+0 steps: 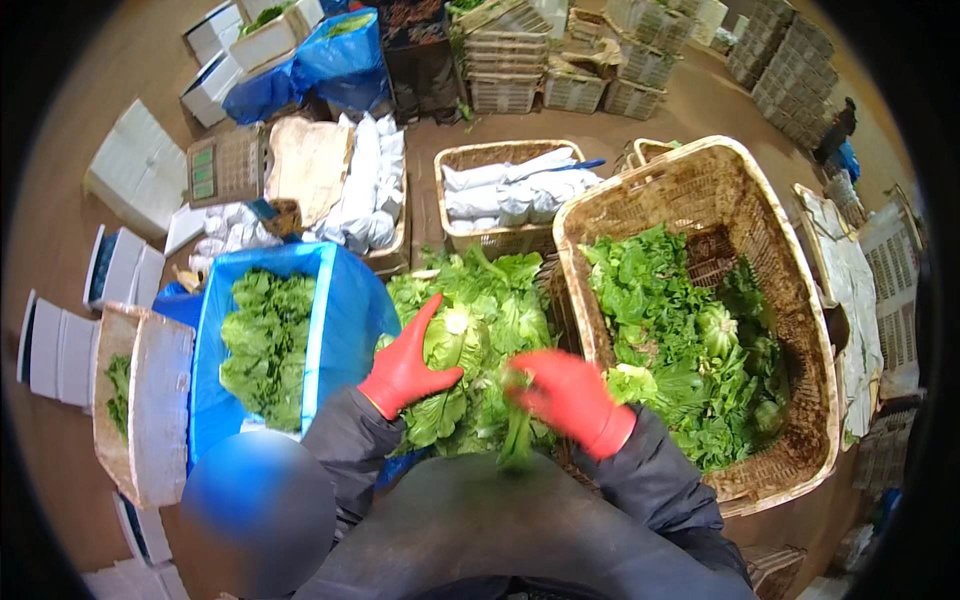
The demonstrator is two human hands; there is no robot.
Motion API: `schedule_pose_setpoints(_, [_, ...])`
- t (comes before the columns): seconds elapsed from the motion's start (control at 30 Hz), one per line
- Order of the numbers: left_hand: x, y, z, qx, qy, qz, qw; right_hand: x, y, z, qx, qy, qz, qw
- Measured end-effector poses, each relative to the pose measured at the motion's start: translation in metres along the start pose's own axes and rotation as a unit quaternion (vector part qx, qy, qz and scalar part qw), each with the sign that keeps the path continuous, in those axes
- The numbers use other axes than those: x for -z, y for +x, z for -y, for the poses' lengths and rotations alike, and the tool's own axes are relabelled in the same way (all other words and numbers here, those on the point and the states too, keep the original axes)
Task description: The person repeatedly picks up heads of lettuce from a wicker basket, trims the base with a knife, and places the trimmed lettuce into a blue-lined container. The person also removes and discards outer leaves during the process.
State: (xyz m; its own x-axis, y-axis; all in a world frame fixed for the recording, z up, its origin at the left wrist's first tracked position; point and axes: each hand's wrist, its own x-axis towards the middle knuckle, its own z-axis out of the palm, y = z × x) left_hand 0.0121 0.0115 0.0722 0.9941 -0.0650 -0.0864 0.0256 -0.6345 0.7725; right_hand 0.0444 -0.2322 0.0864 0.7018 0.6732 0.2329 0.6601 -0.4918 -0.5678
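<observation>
My left hand, in a red glove, is spread open against a pale green head of leafy lettuce, its thumb and fingers apart. To the right, my right hand, also red-gloved and blurred, curls its fingers above loose green leaves. A blurred lettuce leaf hangs just below those fingertips; whether they grip it is unclear. More lettuce is heaped under and beyond both hands. On the left, rows of lettuce fill a blue-lined box. A large dirty plastic crate at right contains loose leaves and heads.
Beyond the heap stands a crate of white wrapped bundles, with similar bundles to its left. White foam boxes line the left side. Stacked crates stand at the back. A person is there too.
</observation>
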Motion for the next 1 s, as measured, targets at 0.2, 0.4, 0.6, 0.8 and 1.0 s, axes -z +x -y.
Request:
schedule_pose_setpoints(0.2, [0.014, -0.029, 0.027, -0.031, -0.137, 0.241, 0.96, -0.022, 0.048, -0.003, 0.034, 0.171, 0.167, 0.97])
schedule_pose_setpoints(0.4, [0.103, -0.071, 0.058, -0.005, 0.075, 0.273, 0.959, -0.048, 0.073, 0.018, 0.142, 0.087, 0.37, 0.914])
schedule_pose_setpoints(0.6, [0.201, -0.051, 0.218, 0.125, 0.383, 0.06, 0.913, -0.084, 0.043, -0.013, -0.11, -0.011, 0.179, 0.978])
schedule_pose_setpoints(0.8, [0.038, 0.01, 0.483, 0.108, 0.353, -0.21, 0.905, -0.087, -0.071, -0.033, -0.317, -0.007, 0.24, 0.918])
schedule_pose_setpoints(1.0, [0.047, 0.011, 0.48, 0.134, 0.308, -0.183, 0.924, -0.001, -0.116, -0.057, -0.482, -0.07, 0.069, 0.871])
